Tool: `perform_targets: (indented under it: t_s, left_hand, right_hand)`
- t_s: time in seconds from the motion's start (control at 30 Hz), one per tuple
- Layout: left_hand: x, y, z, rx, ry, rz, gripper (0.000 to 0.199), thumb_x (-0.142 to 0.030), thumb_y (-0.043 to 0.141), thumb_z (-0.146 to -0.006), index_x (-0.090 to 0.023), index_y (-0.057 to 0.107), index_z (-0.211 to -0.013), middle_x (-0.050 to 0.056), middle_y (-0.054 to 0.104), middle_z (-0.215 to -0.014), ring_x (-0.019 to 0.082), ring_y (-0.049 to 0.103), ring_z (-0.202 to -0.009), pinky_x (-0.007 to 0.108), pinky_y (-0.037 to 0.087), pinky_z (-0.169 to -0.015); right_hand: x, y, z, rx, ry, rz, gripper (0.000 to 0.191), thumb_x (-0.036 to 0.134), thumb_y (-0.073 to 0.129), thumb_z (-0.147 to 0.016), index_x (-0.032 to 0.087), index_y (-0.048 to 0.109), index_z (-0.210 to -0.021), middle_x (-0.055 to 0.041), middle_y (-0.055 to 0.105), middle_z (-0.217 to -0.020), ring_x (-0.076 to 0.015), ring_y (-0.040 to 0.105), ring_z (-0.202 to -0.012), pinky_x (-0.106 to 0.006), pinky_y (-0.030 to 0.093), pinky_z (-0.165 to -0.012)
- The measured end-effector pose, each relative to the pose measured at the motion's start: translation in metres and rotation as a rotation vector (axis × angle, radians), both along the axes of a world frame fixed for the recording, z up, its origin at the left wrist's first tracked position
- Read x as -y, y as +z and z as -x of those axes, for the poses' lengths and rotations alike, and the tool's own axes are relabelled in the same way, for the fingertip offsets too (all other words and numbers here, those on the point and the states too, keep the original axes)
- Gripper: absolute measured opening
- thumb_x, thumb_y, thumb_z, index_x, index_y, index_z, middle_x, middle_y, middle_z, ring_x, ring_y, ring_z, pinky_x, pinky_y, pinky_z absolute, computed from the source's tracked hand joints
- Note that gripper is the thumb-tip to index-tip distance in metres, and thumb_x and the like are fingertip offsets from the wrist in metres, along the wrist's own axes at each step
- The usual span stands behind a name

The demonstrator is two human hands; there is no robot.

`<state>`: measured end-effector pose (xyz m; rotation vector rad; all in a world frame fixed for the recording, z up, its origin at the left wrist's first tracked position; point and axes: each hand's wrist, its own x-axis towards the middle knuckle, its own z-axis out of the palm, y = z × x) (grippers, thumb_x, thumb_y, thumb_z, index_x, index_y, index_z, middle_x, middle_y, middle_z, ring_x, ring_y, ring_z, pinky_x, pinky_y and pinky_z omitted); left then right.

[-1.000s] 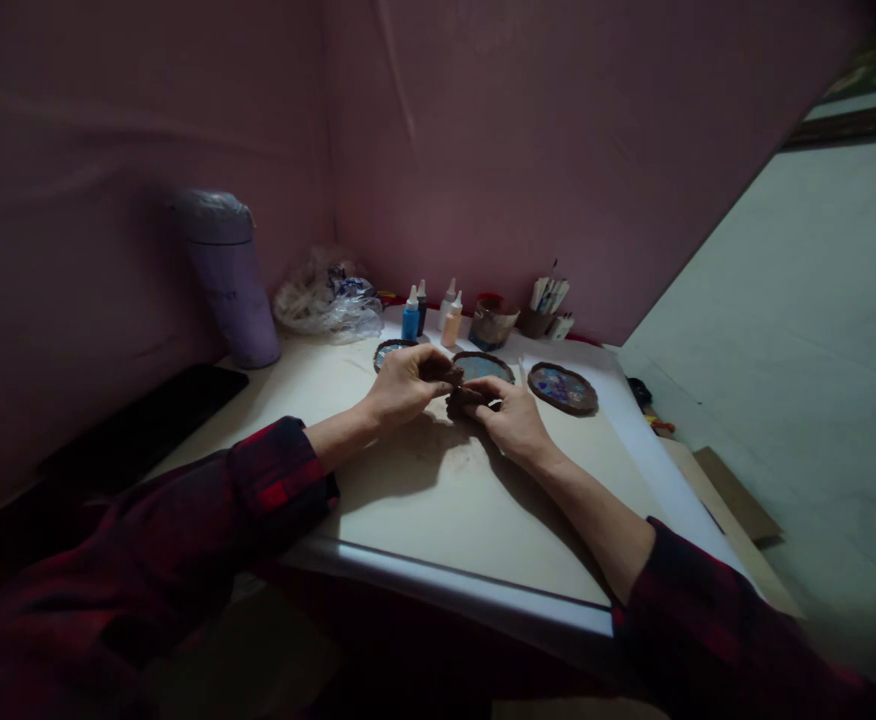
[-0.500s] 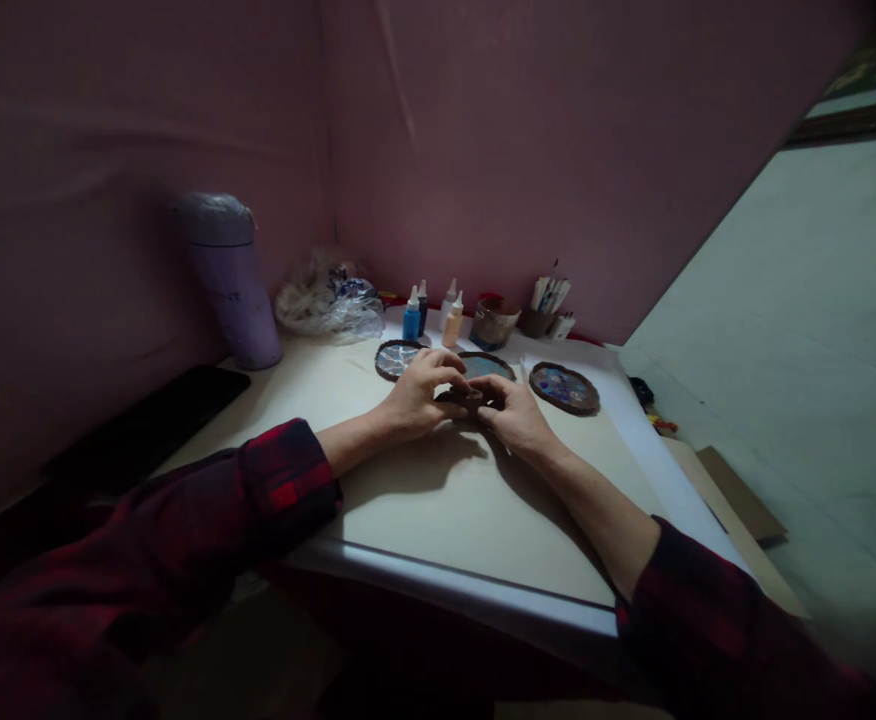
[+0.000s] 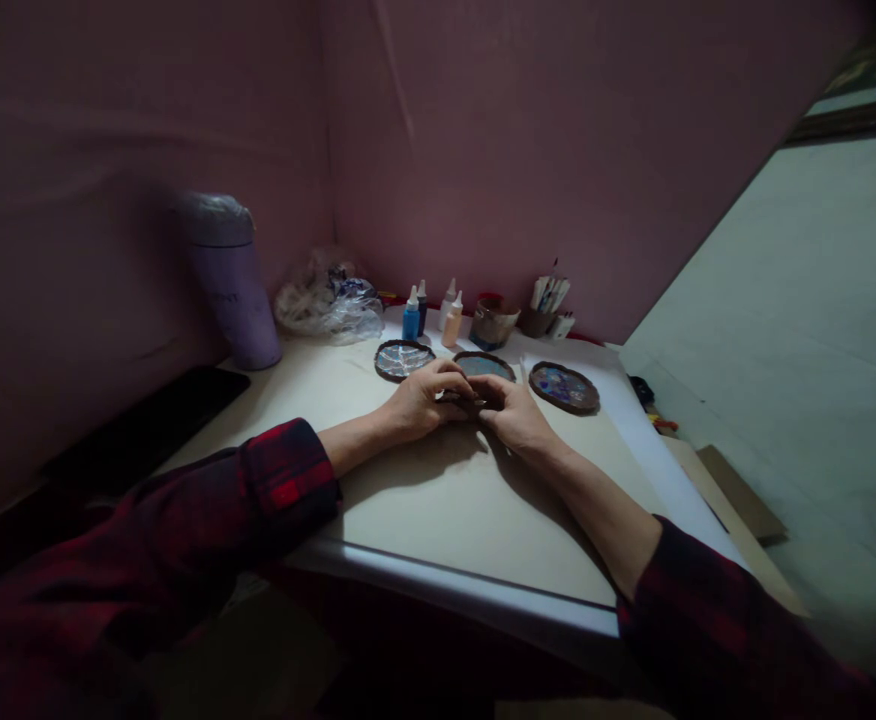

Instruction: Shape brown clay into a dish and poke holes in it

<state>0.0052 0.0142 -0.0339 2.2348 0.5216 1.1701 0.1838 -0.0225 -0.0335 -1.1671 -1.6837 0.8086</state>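
My left hand [image 3: 432,398] and my right hand [image 3: 514,410] meet over the pale table top [image 3: 438,510], fingers curled toward each other. Something small and dark sits between the fingertips, mostly hidden, and I cannot make out what it is. Just behind the hands lies a round dark-rimmed piece with a grey-blue surface [image 3: 484,366], partly covered by them. To its left is a similar piece with white lines [image 3: 404,358]. On the right rests a third one, with blue and purple patches [image 3: 564,388].
Small bottles, blue [image 3: 411,318] and peach [image 3: 452,324] among them, stand at the back beside a round container [image 3: 495,325] and a pen holder [image 3: 537,320]. Farther left are crumpled plastic bags [image 3: 329,305], a purple tumbler [image 3: 235,290] and a black flat object [image 3: 149,425].
My left hand has lowered slightly and its fingers have come closer to my right hand. More of the left round piece shows now. My right hand has barely moved.
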Motion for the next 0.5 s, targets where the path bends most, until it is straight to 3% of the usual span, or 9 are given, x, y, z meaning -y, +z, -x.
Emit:
perform_targets:
  t_s: [0.37, 0.5]
  left_hand:
    - [0.0003, -0.0060, -0.0021, -0.040, 0.022, -0.036, 0.012, -0.020, 0.072, -0.077, -0.022, 0.075, -0.089, 0.005, 0.063, -0.099, 0.018, 0.062, -0.091, 0.032, 0.049, -0.086]
    - [0.0038, -0.0022, -0.0034, -0.045, 0.100, 0.008, 0.027, -0.016, 0.072, -0.075, -0.020, 0.068, -0.102, 0.004, 0.063, -0.099, 0.018, 0.061, -0.093, 0.031, 0.049, -0.085]
  right_hand:
    - [0.0019, 0.0018, 0.0011, -0.105, 0.043, 0.029, 0.051, 0.009, 0.061, -0.059, 0.016, 0.069, -0.109, -0.0103, 0.073, -0.111, -0.0259, 0.067, -0.102, -0.041, 0.052, -0.092]
    - [0.0019, 0.0029, 0.0016, -0.081, 0.056, 0.020, 0.053, 0.005, 0.055, -0.055, 0.016, 0.070, -0.104, -0.0091, 0.074, -0.109, -0.0270, 0.066, -0.106, -0.043, 0.049, -0.098]
